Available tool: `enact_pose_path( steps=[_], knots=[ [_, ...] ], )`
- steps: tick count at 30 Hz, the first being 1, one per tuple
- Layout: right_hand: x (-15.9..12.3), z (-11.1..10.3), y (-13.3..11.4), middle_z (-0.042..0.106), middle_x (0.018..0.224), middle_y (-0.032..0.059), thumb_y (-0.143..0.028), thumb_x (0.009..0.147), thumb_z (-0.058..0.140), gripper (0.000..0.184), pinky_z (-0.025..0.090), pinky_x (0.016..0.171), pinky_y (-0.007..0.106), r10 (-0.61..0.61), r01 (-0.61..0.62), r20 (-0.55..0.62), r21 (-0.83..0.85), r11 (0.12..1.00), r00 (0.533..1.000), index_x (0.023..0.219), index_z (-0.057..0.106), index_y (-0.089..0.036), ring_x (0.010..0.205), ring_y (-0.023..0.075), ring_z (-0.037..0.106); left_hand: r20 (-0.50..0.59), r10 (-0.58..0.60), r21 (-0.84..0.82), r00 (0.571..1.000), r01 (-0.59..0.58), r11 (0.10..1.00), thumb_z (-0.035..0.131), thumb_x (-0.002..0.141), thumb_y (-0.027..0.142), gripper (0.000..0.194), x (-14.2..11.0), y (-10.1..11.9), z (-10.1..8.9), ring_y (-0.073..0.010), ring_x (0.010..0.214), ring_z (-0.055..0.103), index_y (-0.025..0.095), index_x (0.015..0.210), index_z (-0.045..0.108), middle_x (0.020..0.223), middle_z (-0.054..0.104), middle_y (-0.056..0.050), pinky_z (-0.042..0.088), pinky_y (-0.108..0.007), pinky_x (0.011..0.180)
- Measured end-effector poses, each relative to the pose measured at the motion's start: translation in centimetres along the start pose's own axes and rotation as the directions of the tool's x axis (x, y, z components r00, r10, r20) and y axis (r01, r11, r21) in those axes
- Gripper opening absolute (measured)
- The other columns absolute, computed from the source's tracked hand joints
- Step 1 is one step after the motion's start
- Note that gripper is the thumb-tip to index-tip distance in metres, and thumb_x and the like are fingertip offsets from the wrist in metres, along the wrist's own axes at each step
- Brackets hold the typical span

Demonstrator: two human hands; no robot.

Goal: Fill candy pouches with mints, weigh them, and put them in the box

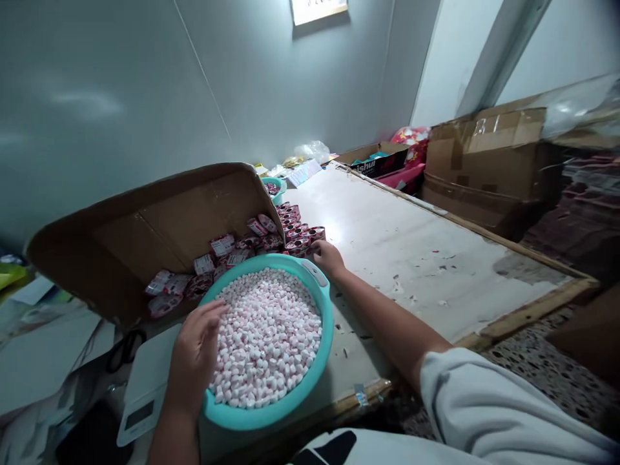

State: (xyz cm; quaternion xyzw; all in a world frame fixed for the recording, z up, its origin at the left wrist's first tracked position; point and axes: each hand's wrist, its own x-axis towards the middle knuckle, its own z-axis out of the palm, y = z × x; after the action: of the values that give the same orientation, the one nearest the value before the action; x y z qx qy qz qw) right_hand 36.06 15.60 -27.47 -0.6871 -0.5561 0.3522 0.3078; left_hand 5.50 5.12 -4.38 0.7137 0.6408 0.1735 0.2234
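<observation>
A turquoise basin [327, 336] full of small white-and-pink sweets [266, 336] stands in front of me at the table's near edge. My left hand [196, 336] is over the basin's left rim, fingers loosely stretched above the sweets, and nothing shows in it. Beyond the rim on the right, my right hand [328, 257] has its fingers bent against a small red printed box [317, 234], the nearest in a cluster of open-topped ones. Its fingertips are partly hidden. Filled-looking red and white boxes [223, 245] lie in a tipped cardboard carton [159, 219] behind the basin.
A white kitchen scale [150, 381] and black-handled scissors [124, 350] lie at left. A second turquoise tub [277, 188] stands behind the carton. The white tabletop [387, 258] has a wooden edge. Large cardboard boxes [484, 161] stand beyond it at right.
</observation>
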Motion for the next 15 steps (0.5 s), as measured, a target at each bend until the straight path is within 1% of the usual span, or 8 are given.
enact_pose_path(
  steps=[2, 3, 5, 8, 11, 13, 14, 15],
  knots=[
    [-0.1, -0.1, 0.0, 0.066, 0.118, 0.0081, -0.038, 0.097, 0.063, 0.03, 0.057, 0.088, 0.042, -0.016, 0.016, -0.007, 0.019, 1.0, 1.0, 0.118, 0.064, -0.016, 0.101, 0.0202, 0.066, 0.062, -0.003, -0.002, 0.998, 0.003, 1.0, 0.04, 0.099, 0.058, 0.05, 0.1, 0.1, 0.1, -0.0287, 0.125, 0.058, 0.021, 0.107, 0.074, 0.128, 0.067, -0.01, 0.045, -0.043, 0.11],
    [-0.1, -0.1, -0.1, 0.066, 0.116, 0.0078, -0.038, 0.097, 0.063, 0.03, 0.057, 0.087, 0.041, -0.024, 0.025, -0.007, 0.033, 0.999, 1.0, 0.118, 0.064, -0.016, 0.099, 0.0198, 0.066, 0.064, 0.0, -0.016, 0.998, 0.001, 1.0, 0.04, 0.099, 0.057, 0.05, 0.0, 0.2, 0.2, -0.0284, 0.124, 0.059, 0.021, 0.106, 0.074, 0.128, 0.067, -0.009, 0.045, -0.042, 0.11],
    [-0.2, -0.1, -0.2, 0.067, 0.112, 0.0068, -0.038, 0.097, 0.063, 0.03, 0.058, 0.084, 0.039, -0.041, 0.042, -0.016, 0.066, 0.997, 0.999, 0.116, 0.064, -0.015, 0.095, 0.0186, 0.066, 0.002, 0.003, -0.049, 1.0, -0.003, 0.999, 0.04, 0.1, 0.054, 0.047, -0.2, 0.5, 0.2, -0.0272, 0.123, 0.059, 0.02, 0.104, 0.073, 0.125, 0.068, -0.009, 0.045, -0.04, 0.111],
    [-0.4, 0.0, -0.5, 0.066, 0.107, 0.0058, -0.039, 0.096, 0.063, 0.031, 0.057, 0.079, 0.037, -0.063, 0.07, -0.063, 0.111, 0.991, 0.996, 0.117, 0.062, -0.015, 0.09, 0.0173, 0.065, -0.102, -0.027, -0.076, 0.994, 0.02, 0.997, 0.04, 0.101, 0.049, 0.042, -0.6, 0.7, 0.2, -0.0257, 0.124, 0.059, 0.02, 0.107, 0.07, 0.122, 0.068, -0.008, 0.045, -0.037, 0.11],
    [-0.9, -0.6, -1.4, 0.065, 0.102, 0.0051, -0.036, 0.096, 0.06, 0.026, 0.056, 0.077, 0.035, -0.113, 0.126, -0.101, 0.14, 0.982, 0.988, 0.112, 0.062, -0.016, 0.083, 0.0161, 0.063, -0.196, -0.072, -0.071, 0.978, 0.059, 0.996, 0.041, 0.101, 0.049, 0.04, -0.3, -0.2, -0.6, -0.0263, 0.125, 0.059, 0.02, 0.109, 0.068, 0.124, 0.067, -0.009, 0.045, -0.038, 0.111],
    [-1.2, -1.7, -2.5, 0.065, 0.099, 0.0067, -0.032, 0.097, 0.053, 0.019, 0.055, 0.077, 0.035, -0.162, 0.178, -0.114, 0.15, 0.973, 0.98, 0.103, 0.064, -0.017, 0.083, 0.0173, 0.062, -0.289, -0.16, -0.011, 0.944, 0.164, 0.986, 0.044, 0.098, 0.052, 0.042, 0.9, -1.9, -1.5, -0.0286, 0.123, 0.06, 0.019, 0.112, 0.067, 0.124, 0.067, -0.011, 0.046, -0.041, 0.11],
    [-1.2, -2.6, -3.4, 0.064, 0.099, 0.0085, -0.031, 0.098, 0.048, 0.021, 0.055, 0.078, 0.036, -0.188, 0.205, -0.119, 0.15, 0.967, 0.975, 0.099, 0.065, -0.018, 0.086, 0.0187, 0.062, -0.316, -0.218, 0.031, 0.923, 0.239, 0.97, 0.046, 0.096, 0.055, 0.046, 1.9, -3.1, -2.1, -0.0303, 0.121, 0.061, 0.018, 0.114, 0.066, 0.124, 0.067, -0.012, 0.047, -0.043, 0.108],
    [-1.2, -3.4, -4.4, 0.064, 0.101, 0.0105, -0.03, 0.098, 0.043, 0.025, 0.054, 0.08, 0.036, -0.214, 0.231, -0.12, 0.146, 0.962, 0.969, 0.097, 0.066, -0.018, 0.09, 0.0203, 0.062, -0.321, -0.289, 0.062, 0.902, 0.325, 0.944, 0.047, 0.093, 0.058, 0.051, 3.1, -4.5, -2.5, -0.0322, 0.119, 0.062, 0.017, 0.117, 0.066, 0.124, 0.068, -0.014, 0.048, -0.046, 0.107]
  ],
)
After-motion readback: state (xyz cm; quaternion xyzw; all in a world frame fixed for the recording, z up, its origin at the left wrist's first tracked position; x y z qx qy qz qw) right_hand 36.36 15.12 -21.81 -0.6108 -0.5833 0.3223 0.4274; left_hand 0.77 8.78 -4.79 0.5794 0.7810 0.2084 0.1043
